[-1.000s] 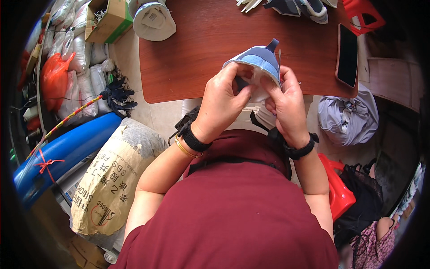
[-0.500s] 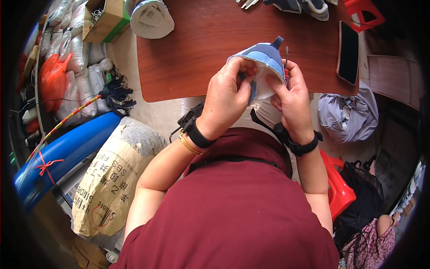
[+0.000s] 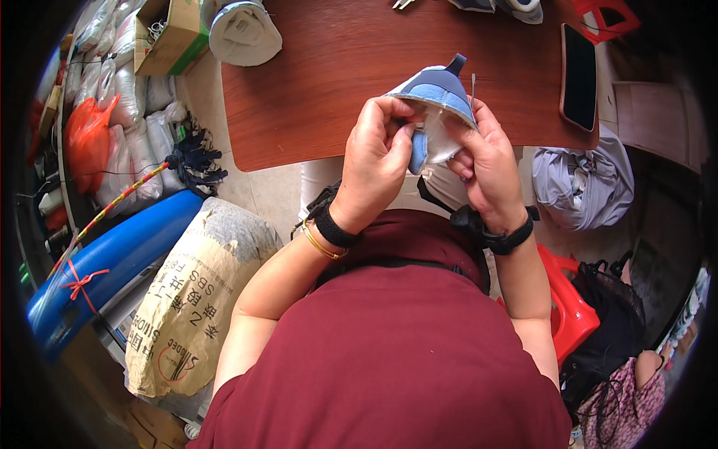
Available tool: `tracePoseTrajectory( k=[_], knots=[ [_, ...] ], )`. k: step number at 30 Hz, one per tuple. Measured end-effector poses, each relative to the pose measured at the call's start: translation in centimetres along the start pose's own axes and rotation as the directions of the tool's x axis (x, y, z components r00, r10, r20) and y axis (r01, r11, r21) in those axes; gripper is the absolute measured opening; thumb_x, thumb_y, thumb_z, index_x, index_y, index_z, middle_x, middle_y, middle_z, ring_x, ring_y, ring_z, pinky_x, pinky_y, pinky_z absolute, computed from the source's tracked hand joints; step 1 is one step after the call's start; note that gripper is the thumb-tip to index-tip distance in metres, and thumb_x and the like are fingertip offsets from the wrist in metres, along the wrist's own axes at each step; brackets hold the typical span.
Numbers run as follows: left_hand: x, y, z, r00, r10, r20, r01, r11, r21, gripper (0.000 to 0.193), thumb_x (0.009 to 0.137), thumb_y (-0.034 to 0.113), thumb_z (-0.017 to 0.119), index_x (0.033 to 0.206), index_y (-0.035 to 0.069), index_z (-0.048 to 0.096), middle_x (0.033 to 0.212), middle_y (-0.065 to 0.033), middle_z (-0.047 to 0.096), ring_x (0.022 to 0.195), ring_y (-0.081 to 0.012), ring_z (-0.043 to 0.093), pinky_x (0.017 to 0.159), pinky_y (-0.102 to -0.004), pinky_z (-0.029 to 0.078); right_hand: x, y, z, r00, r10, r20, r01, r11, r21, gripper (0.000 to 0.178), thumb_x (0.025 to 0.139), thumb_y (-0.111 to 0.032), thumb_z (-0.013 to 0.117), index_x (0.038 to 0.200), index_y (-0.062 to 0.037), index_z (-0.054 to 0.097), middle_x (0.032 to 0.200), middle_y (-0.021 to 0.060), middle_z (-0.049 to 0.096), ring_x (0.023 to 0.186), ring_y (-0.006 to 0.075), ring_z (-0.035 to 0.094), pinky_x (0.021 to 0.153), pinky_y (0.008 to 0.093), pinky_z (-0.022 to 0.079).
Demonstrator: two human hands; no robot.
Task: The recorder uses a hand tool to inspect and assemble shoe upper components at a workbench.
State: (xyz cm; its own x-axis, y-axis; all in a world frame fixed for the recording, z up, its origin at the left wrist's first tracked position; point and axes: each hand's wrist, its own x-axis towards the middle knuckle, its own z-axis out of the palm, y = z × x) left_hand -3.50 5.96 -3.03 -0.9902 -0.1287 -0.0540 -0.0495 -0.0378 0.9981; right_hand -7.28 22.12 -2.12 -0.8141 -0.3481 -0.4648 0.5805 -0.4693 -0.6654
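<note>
Head view, one blue shoe upper (image 3: 440, 91), between my left hand (image 3: 378, 161), pinching one side, and my right hand (image 3: 490, 166), pinching the other

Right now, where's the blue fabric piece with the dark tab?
In the head view, that fabric piece is above centre, slightly right, held by the bare left hand and bare right hand by the near edge of the reddish wooden table.
</note>
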Motion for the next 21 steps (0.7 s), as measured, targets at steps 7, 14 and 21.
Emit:
tracePoseTrajectory(
  k=[7,14,21],
  knots=[
    [-0.2,0.6,-0.1,0.989,-0.122,0.081,0.138,0.965,-0.225,0.012,0.100,0.000,0.049,0.109,0.007,0.044,0.105,-0.0012,0.056,0.078,-0.0020,0.050,0.061,-0.0171,0.042,-0.2,-0.2,0.2,0.999,0.028,-0.029,-0.026,0.999,0.041,0.030,0.096,-0.005,0.056,0.124,-0.0063,0.045,0.091,0.0001,0.054,0.053,0.0006,0.036,0.043,0.0162,0.030],
    [0.1,0.9,-0.8,0.972,-0.178,0.156,0.196,0.974,-0.113,0.014,0.099,0.001,0.051,0.111,0.005,0.048,0.103,-0.0005,0.056,0.080,-0.0017,0.050,0.064,-0.0175,0.043,-0.7,-0.2,1.1,0.996,-0.042,-0.079,0.040,0.999,-0.023,0.031,0.096,-0.005,0.056,0.125,-0.0057,0.043,0.096,0.0013,0.056,0.054,-0.0002,0.039,0.043,0.0160,0.031],
    [0.7,1.5,-0.7,0.979,-0.118,0.164,0.112,0.993,0.048,0.018,0.098,0.001,0.053,0.116,0.000,0.053,0.102,-0.0011,0.057,0.085,-0.0034,0.055,0.067,-0.0187,0.046,-0.9,-0.2,1.7,0.994,-0.080,-0.075,0.074,0.994,-0.077,0.032,0.098,-0.007,0.057,0.126,-0.0052,0.042,0.096,0.0014,0.056,0.054,-0.0004,0.040,0.043,0.0160,0.032]
  ],
)
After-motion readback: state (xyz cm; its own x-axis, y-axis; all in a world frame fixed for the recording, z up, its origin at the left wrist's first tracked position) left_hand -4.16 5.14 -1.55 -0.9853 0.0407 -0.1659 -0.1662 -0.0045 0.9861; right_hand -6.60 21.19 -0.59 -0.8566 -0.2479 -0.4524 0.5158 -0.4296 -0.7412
